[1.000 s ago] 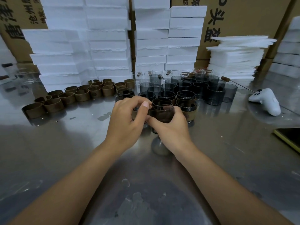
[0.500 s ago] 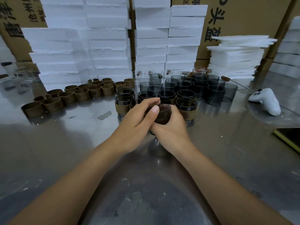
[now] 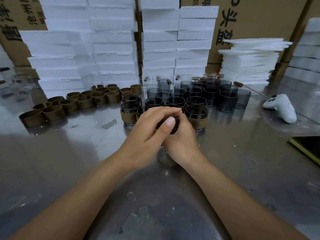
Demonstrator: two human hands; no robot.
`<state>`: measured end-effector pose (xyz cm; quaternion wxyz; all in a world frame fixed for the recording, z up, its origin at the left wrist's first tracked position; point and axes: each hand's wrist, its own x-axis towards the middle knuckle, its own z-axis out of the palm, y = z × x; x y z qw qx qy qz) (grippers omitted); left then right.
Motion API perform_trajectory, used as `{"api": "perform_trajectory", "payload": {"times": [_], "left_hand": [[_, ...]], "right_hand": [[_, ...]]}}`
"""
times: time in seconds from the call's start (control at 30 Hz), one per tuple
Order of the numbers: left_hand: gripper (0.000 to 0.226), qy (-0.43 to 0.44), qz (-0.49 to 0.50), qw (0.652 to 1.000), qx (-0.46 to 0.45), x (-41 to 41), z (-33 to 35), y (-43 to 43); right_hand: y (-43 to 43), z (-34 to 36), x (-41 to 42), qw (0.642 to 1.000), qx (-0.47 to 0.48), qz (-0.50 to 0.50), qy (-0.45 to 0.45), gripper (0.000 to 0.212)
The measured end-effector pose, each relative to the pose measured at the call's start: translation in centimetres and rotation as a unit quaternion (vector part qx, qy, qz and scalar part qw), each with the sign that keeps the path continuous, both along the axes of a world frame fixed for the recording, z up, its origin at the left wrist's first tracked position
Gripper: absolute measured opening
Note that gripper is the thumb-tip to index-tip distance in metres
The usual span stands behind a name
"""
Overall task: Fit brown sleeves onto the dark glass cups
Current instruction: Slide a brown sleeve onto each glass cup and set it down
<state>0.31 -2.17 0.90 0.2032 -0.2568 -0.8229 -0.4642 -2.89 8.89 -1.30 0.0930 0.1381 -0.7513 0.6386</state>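
Note:
Both hands meet over one dark glass cup (image 3: 175, 125) held above the steel table (image 3: 242, 153); only a sliver of it shows between the fingers. My left hand (image 3: 152, 125) wraps over its top and left side, thumb across the front. My right hand (image 3: 181, 137) grips it from the right and below. Whether a sleeve is on this cup is hidden. Behind stand dark cups with brown sleeves (image 3: 196, 116) and several bare dark cups (image 3: 210, 96). Loose brown sleeves (image 3: 84, 101) lie in rows to the left.
White foam blocks (image 3: 107, 49) are stacked along the back, with cardboard boxes (image 3: 256, 23) behind them. A white game controller (image 3: 280, 107) lies at the right, a thin rod with a wooden handle (image 3: 249, 90) beside it. A yellow-edged dark slab (image 3: 306, 146) sits at the right edge.
My left hand has slid right and closed over the cup's top, covering it almost fully. The cup and both hands sit slightly lower and nearer than a second ago.

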Motion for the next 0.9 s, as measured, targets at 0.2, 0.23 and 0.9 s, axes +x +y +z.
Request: {"api": "perform_trajectory", "payload": {"times": [0.2,0.23,0.9], "left_hand": [[0.041,0.019,0.005,1.000,0.002,-0.2,0.0,-0.1],[0.040,0.021,0.009,1.000,0.004,-0.2,0.0,-0.2],[0.045,-0.081,0.033,0.996,0.036,-1.5,-0.8,-1.3]], "right_hand": [[0.1,-0.1,-0.4,0.999,-0.016,-0.027,-0.030,0.040],[0.2,0.0,-0.4,0.999,-0.018,-0.029,-0.037,0.039],[0.7,0.9,0.0,0.994,-0.057,-0.054,-0.072,0.045]]}}
